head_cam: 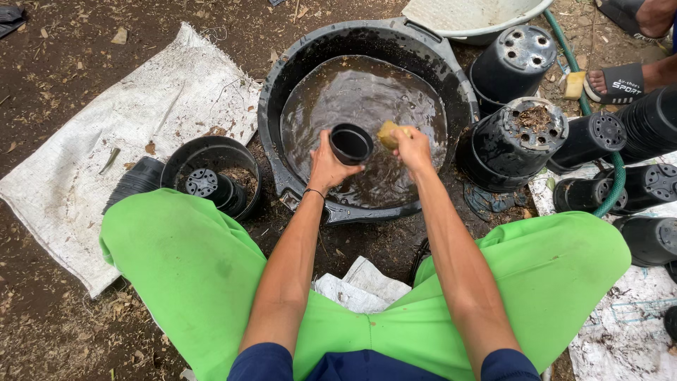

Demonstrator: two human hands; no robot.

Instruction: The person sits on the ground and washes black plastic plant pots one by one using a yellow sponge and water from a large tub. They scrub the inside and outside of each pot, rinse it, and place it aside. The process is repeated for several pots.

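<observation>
My left hand (326,165) grips a small black plastic pot (350,143) over a big black tub (273,106) full of muddy water. The pot's open mouth faces up toward me. My right hand (412,147) holds a yellow sponge (387,134) right beside the pot's rim, just above the water. Both forearms reach out between my knees, which are covered in bright green cloth.
Several black pots lie upside down at the right, one stack (513,137) with soil on top. Another wide black pot (211,173) holding smaller ones sits at the left on a white sack (127,120). A green hose (615,180), a pale basin (472,17) and another person's sandalled foot (615,81) are at the top right.
</observation>
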